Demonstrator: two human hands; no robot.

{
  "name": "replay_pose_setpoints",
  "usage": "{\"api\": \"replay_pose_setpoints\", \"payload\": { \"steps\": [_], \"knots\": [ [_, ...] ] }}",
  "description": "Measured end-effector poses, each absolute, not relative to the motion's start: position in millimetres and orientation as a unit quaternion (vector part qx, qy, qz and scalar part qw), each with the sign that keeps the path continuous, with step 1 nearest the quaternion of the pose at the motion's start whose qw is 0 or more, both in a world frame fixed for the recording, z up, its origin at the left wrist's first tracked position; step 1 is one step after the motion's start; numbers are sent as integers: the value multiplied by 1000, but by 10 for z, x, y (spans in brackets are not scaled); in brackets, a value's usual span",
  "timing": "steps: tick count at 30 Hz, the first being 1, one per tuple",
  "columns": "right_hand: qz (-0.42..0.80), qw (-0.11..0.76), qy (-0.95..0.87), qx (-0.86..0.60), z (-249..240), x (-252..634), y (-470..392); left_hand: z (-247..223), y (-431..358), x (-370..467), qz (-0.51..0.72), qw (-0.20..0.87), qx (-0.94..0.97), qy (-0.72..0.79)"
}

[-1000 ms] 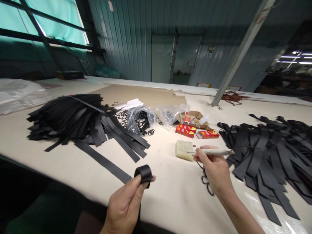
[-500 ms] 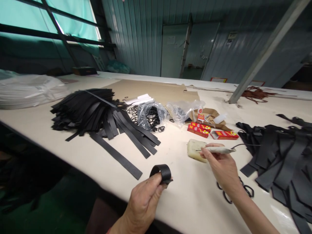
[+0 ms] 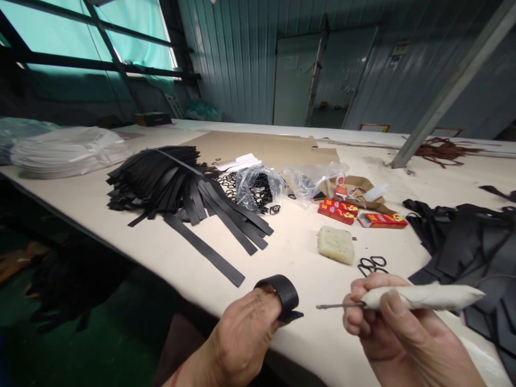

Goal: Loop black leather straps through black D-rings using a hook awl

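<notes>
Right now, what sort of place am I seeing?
Probably a workshop: heaps of black straps and many black rings lie on a table, and the right hand holds a pale-handled tool.

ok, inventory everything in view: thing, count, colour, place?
looped strap: one, black, bottom centre
tool: one, white, grey tip, bottom right
block: one, pale yellow, centre right
rings: many, black, centre, centre right
boxes: at least three, red, centre right
strap piles: two, black, left and right
clear bags: two, transparent, centre
open cardboard: one, brown, behind boxes
papers: count unclear, white, centre
coil: one, white, far left
cords: bundle, rust, right rear
post: one, grey, upper right
sheet: one, tan, rear
table: one, cream, beneath
wall: one, grey, rear
window: one, teal, upper left
left grip: one, holding looped strap
right grip: one, holding tool
</notes>
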State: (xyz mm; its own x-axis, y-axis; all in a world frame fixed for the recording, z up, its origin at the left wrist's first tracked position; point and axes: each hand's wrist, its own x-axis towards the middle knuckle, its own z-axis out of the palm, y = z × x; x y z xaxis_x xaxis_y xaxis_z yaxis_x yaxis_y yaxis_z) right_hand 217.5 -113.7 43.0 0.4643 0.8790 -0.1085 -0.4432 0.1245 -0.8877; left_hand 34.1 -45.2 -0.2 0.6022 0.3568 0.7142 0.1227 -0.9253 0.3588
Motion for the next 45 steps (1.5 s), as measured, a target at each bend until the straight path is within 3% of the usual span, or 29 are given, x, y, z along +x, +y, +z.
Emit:
{"api": "replay_pose_setpoints", "payload": {
  "steps": [18,24,33,45],
  "knots": [
    [548,696,-214,-410,324,1945,-1186,100,-549,327,427,91,892,118],
    [551,702,-222,-394,264,1921,-1169,66,-583,349,445,211,857,153],
    [517,702,-209,-442,291,1746,-1136,85,-635,327,274,581,707,297],
    [529,603,-272,-532,204,1700,-1051,-17,-710,301,245,704,594,302]
  ]
}}
